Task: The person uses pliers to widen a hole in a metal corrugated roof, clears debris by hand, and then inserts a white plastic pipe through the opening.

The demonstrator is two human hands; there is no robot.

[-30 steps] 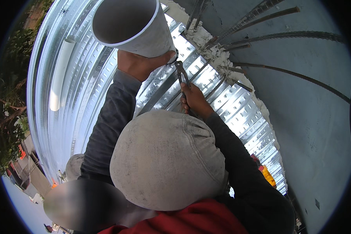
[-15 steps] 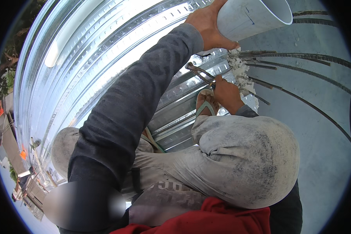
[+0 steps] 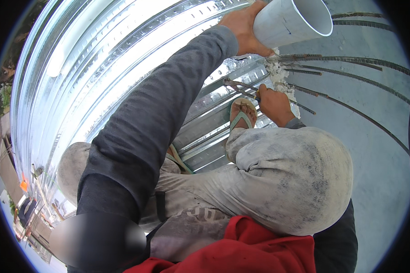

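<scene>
My left hand grips the side of a light grey plastic pipe, fingers wrapped around its far end. The pipe's open mouth faces up and to the right. Lower down, my right hand is closed round the handles of a pair of pincers. Their metal jaws point left over the corrugated metal decking and hold nothing I can make out. The right hand is beside my sandalled foot and the broken concrete edge.
Several rebar rods stick out to the right from the broken edge, over a smooth grey surface. Shiny ribbed decking stretches away to the left. Orange markers and building clutter lie far below left.
The pipe has shifted slightly left and up in my left hand. My right hand and the pincers have moved a little to the right, their handles now closer together.
</scene>
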